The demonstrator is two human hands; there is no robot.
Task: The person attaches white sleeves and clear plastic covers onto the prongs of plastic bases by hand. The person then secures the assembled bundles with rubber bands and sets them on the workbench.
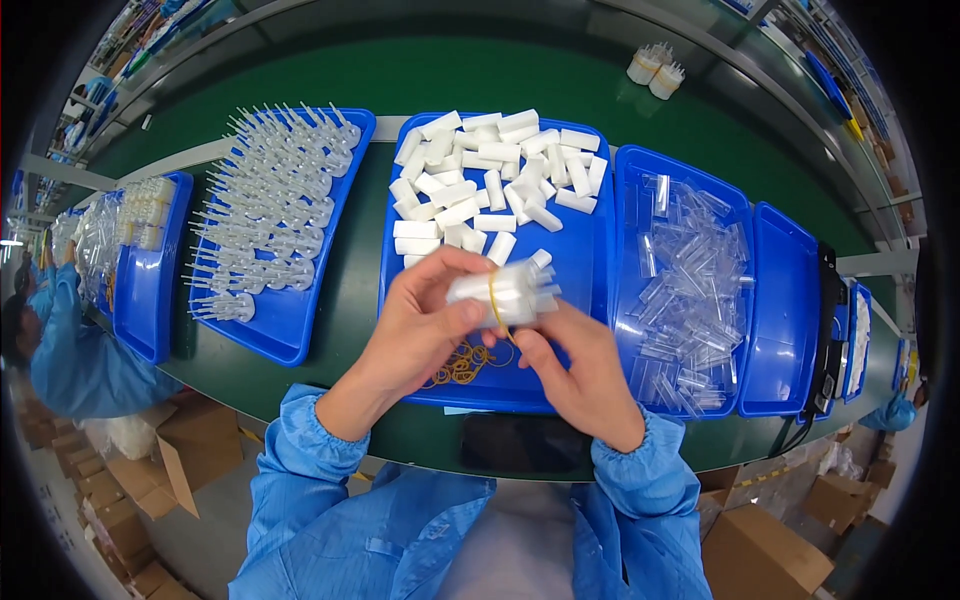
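Over the middle blue tray, a bundle of white tubes with clear ends is gripped in my left hand, fingers wrapped round it. A yellow rubber band circles the bundle. Its lower loop is pinched between the fingers of my right hand and drawn down at the bundle's right side. Beneath the hands lie loose rubber bands in the tray's near part. Short white cylinders are heaped in its far part. Motion blurs the bundle slightly.
Left, a blue tray bears rows of clear pieces with thin stems. Right, another tray holds clear plastic tubes, beside a further blue tray. A dark flat object lies at the near edge. Banded bundles stand far right.
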